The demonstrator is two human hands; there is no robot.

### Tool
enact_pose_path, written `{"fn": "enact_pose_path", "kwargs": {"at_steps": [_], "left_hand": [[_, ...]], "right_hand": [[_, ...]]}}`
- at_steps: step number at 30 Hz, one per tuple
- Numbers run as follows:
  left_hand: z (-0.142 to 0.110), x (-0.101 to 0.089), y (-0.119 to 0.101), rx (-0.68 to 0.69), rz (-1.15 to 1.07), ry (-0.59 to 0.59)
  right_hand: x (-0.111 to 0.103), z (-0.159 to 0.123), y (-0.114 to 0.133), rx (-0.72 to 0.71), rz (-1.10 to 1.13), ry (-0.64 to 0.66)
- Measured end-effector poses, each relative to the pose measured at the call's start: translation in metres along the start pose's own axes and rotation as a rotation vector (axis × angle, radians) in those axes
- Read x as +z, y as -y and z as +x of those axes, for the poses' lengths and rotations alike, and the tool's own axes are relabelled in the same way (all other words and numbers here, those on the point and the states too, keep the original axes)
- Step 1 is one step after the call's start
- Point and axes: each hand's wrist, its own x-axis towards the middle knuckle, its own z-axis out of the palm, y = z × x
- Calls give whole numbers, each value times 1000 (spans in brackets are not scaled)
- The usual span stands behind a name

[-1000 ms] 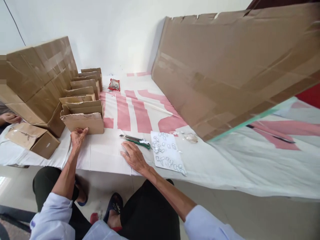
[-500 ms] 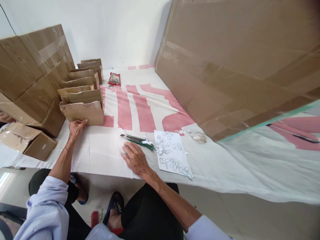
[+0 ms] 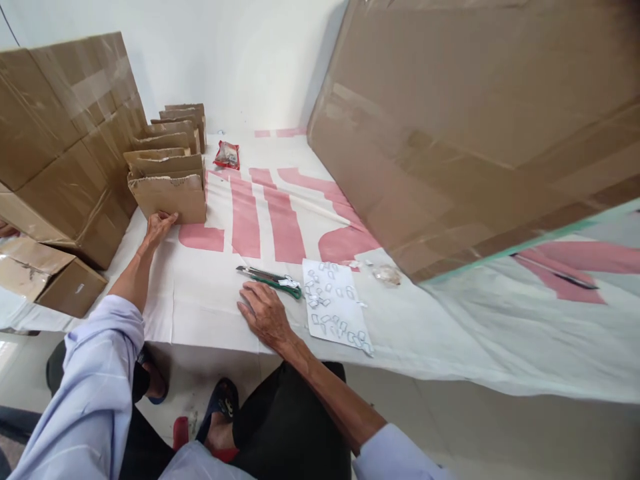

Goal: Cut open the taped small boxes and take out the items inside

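At the lower front of the nearest small open-topped cardboard box (image 3: 173,197), my left hand (image 3: 160,227) is closed, its bent fingers pressed to the cardboard. That box stands upright at the front of a row of several similar boxes. My right hand (image 3: 264,315) lies open, palm down, on the cloth-covered table. Just beyond its fingertips is a green utility knife (image 3: 270,280) with its blade out and small white pieces on its handle. To the right of it lies a white sheet (image 3: 330,327) bearing several small outlined labels.
Large taped cartons (image 3: 55,127) are stacked at the left, with a smaller carton (image 3: 75,287) in front. A huge carton (image 3: 450,133) fills the right. A red-edged packet (image 3: 227,155) and a small clear bag (image 3: 387,275) lie on the table (image 3: 210,307). Another person's hand (image 3: 7,229) shows at the far left.
My left hand and the front box have moved away from me, closer against the row behind. My right hand stays resting on the table. The view has shifted slightly.
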Motion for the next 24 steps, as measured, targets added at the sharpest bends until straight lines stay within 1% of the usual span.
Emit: {"fn": "enact_pose_path", "kwargs": {"at_steps": [3, 6, 8, 11, 13, 16, 20, 22, 24], "left_hand": [[4, 4, -6, 16, 67, 76], [-8, 9, -13, 66, 144, 142], [-27, 13, -16, 119, 203, 183], [-64, 23, -21, 218, 280, 270], [-90, 32, -25, 289, 328, 336], [-119, 54, -33, 393, 393, 440], [-143, 96, -48, 506, 477, 555], [-153, 114, -55, 541, 529, 579], [-163, 127, -57, 557, 582, 571]], "right_hand": [[-2, 4, 1, 15, 6, 16], [-3, 9, 3, 39, 10, 41], [-4, 11, 3, 50, 5, 51], [-5, 15, 5, 52, -11, 56], [-7, 18, 5, 48, -22, 62], [-9, 21, 6, 37, -35, 65], [-8, 23, 7, 26, -48, 15], [-8, 23, 8, 31, -45, -41], [-12, 20, 5, 41, -13, -114]]}}
